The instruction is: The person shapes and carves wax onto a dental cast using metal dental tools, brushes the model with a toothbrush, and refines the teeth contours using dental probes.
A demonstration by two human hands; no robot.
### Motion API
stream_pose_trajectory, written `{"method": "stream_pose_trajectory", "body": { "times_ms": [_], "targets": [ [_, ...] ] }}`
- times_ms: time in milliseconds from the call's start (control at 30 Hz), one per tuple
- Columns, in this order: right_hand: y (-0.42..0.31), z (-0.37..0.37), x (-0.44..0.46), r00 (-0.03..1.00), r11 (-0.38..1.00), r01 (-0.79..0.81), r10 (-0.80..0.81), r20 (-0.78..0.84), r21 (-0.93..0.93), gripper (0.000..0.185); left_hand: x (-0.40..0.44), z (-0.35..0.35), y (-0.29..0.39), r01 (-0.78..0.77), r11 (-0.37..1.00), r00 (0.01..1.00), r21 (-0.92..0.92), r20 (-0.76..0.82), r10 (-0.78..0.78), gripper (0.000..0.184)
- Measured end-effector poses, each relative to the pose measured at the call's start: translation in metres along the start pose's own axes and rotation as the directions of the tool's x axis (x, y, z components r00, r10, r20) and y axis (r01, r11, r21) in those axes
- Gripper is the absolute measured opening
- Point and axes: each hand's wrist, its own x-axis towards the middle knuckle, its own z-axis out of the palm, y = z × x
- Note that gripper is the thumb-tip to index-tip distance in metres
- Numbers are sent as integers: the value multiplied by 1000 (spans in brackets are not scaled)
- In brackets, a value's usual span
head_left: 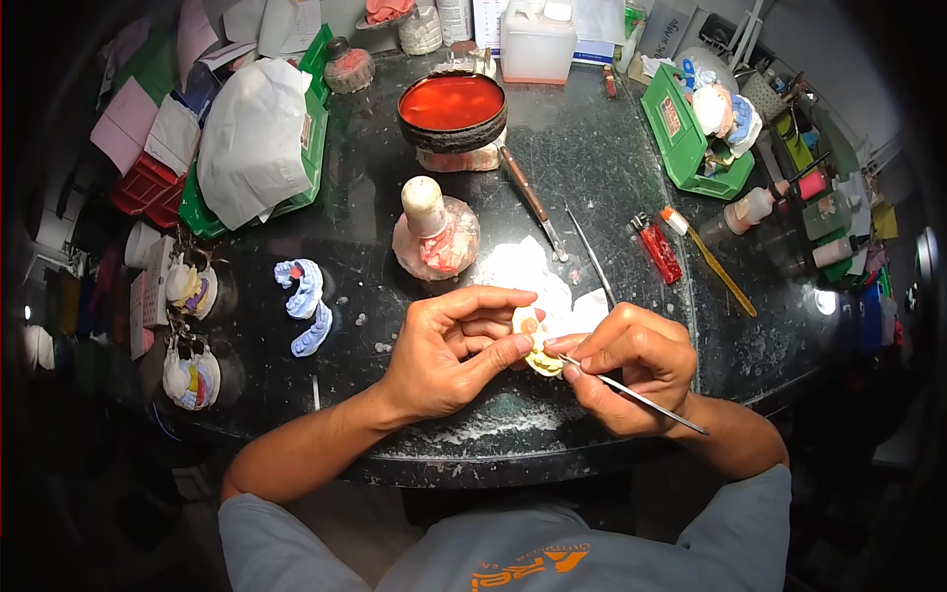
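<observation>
Between thumb and fingers, my left hand (449, 345) holds a small pale-yellow dental cast (543, 361) with pinkish-red patches near its top. My right hand (631, 367) grips a thin metal carving tool (646, 400) like a pen, its tip at the cast's right side. The fingers partly cover the cast. Just behind both hands lies a crumpled white cloth or tissue (523, 274). A second slim metal tool (590, 255) rests on the table beyond my right hand.
A pan of red liquid (452, 104) stands behind a spirit burner (434, 232). A wooden-handled knife (533, 202), red lighter (656, 252) and yellow toothbrush (720, 271) lie rightward. Blue casts (308, 296), mounted casts (192, 375) and a green bin (314, 148) are left; another green bin (671, 138) is right.
</observation>
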Motion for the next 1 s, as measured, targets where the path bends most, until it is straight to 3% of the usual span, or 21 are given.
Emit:
{"method": "stream_pose_trajectory", "body": {
  "times_ms": [333,433,667,800,1000],
  "targets": [
    [-1,0,0,999,999,33,-32,9,-30,17,0,2,0,-48,993,998,-112,42,53,42],
    [0,1,0,1000,999,30,-30,1,-25,17,-1,-1,5,15,998,997,-68,80,-9,45],
    [-2,5,1,998,998,42,-44,-34,-55,15,0,5,2,-5,996,1000,-89,1,5,42],
    [-7,1,1,999,994,32,-30,24,-106,15,0,4,0,0,995,1000,-101,-12,-1,39],
    [-2,12,-3,999,998,16,-14,-39,53,13,0,3,-1,12,991,1000,-134,5,-11,36]
  ]
}}
